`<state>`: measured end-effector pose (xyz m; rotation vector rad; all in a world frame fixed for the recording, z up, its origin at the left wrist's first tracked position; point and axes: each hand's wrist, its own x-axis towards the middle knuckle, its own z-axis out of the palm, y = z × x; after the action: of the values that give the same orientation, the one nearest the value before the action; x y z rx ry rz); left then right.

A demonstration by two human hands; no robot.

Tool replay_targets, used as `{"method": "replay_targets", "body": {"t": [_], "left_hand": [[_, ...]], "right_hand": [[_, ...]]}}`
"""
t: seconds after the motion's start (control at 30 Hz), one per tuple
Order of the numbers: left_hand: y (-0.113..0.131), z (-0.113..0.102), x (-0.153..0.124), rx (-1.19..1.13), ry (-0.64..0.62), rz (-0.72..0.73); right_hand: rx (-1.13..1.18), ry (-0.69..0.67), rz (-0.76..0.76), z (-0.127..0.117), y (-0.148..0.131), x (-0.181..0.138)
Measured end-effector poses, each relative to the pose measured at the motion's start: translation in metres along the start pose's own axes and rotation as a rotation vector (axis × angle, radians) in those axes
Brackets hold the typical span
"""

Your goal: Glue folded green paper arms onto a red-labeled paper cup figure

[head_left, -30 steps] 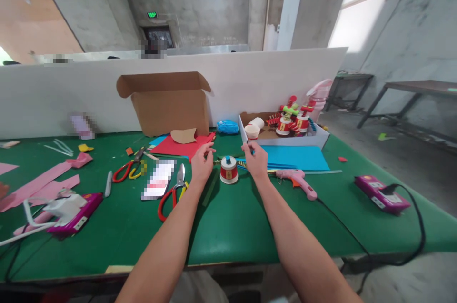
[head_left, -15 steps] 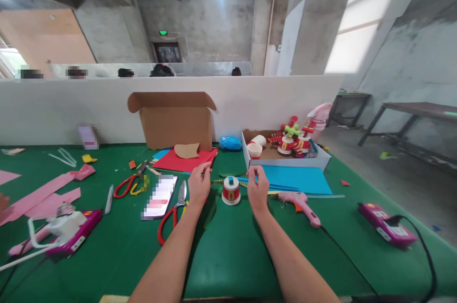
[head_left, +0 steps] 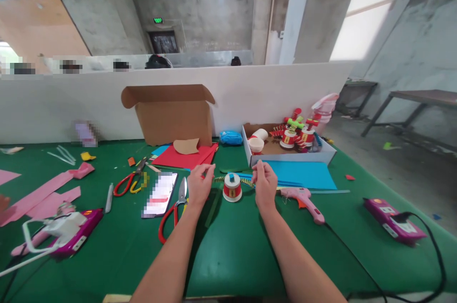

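In the middle of the table an upside-down paper cup point(head_left: 232, 191) stands with a red-and-gold band around it and a small blue piece on top. From its sides stick out two thin accordion-folded paper strips, a left one point(head_left: 218, 179) and a right one point(head_left: 247, 182). My left hand point(head_left: 200, 186) is closed, its fingers pinched at the outer end of the left strip. At the right strip's outer end, my right hand point(head_left: 265, 186) pinches in the same way. Fingers partly hide both strip ends.
Pink glue gun point(head_left: 303, 200) lies right of my right hand, its cord running forward. Large red-handled scissors point(head_left: 174, 210) and a phone point(head_left: 159, 196) lie left. A box point(head_left: 291, 155) of finished cup figures stands behind blue paper point(head_left: 303, 174). Power strips point(head_left: 392, 222) sit at both sides.
My right hand has shifted slightly to the right, and the gap between my hands is a little wider. The right strip looks more stretched. The camera has tilted down slightly.
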<state>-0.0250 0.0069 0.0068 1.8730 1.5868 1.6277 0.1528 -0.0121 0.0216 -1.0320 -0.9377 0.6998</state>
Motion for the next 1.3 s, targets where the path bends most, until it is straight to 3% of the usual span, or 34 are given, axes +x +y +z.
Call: {"method": "replay_targets", "body": {"t": [0.17, 0.33, 0.53, 0.73, 0.83, 1.03, 1.13, 1.3], "left_hand": [[-0.002, 0.004, -0.001, -0.018, -0.211, 0.202], [0.002, 0.015, -0.011, 0.112, -0.454, 0.235], [0.005, 0.022, -0.017, 0.209, -0.456, 0.190], [0.007, 0.022, -0.013, 0.174, -0.468, 0.151], [0.011, 0.016, -0.011, 0.111, -0.400, 0.160], [0.009, 0.004, -0.004, -0.005, -0.022, 0.127], [0.001, 0.004, -0.002, 0.034, 0.027, 0.142], [-0.003, 0.004, -0.002, 0.033, 0.066, 0.102]], "right_hand": [[0.060, 0.027, 0.026, 0.000, -0.006, 0.002], [0.055, -0.061, 0.013, 0.004, -0.017, 0.005], [-0.167, -0.153, -0.069, -0.004, -0.001, 0.004], [-0.179, -0.125, 0.023, -0.010, 0.018, 0.005], [-0.261, -0.144, -0.038, -0.010, 0.016, 0.002], [-0.389, -0.246, -0.131, -0.006, 0.013, -0.008], [-0.457, -0.312, -0.172, -0.004, 0.014, -0.010], [-0.453, -0.308, -0.210, -0.004, 0.012, -0.010]]}}
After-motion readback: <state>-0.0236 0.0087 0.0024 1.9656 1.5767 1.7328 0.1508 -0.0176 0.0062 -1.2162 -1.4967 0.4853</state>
